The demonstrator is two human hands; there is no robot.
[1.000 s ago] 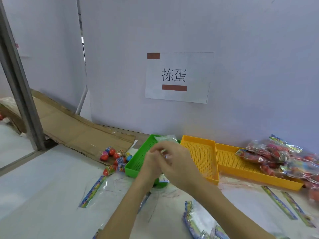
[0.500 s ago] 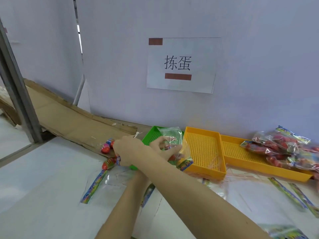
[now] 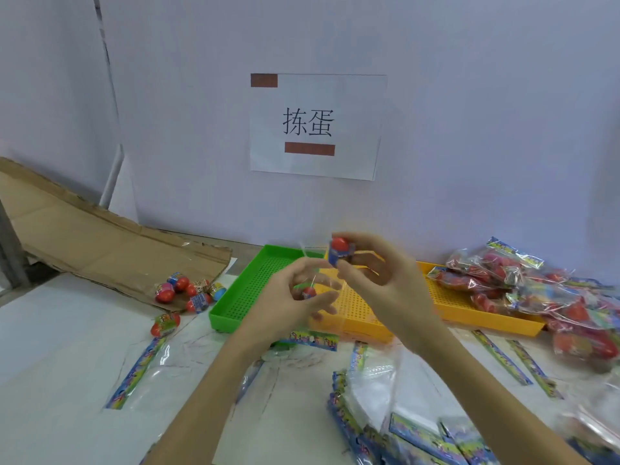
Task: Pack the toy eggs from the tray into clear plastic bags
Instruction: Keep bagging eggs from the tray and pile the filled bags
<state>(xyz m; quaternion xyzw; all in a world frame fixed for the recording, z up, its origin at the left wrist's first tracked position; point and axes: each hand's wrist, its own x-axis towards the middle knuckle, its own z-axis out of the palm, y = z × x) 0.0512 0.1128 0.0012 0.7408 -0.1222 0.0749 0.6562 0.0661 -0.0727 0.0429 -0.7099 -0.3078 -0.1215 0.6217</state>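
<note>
Head view, frame centre: right hand [image 3: 385, 283] pinches red-and-blue toy egg [image 3: 339, 250] at fingertips, raised above yellow tray [image 3: 362, 317]. Left hand [image 3: 295, 303], fingers curled, holds clear plastic bag [image 3: 318, 290] with 1 egg visible inside, over green tray [image 3: 248, 290]. Loose toy eggs [image 3: 188, 292] lie left of centre, on cardboard edge. Filled bags [image 3: 523, 283] piled at right. Empty bags [image 3: 385, 414] stacked lower right.

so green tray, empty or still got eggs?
Empty: the green tray shows only bare mesh where visible; loose toy eggs lie outside it, on the cardboard.
</note>
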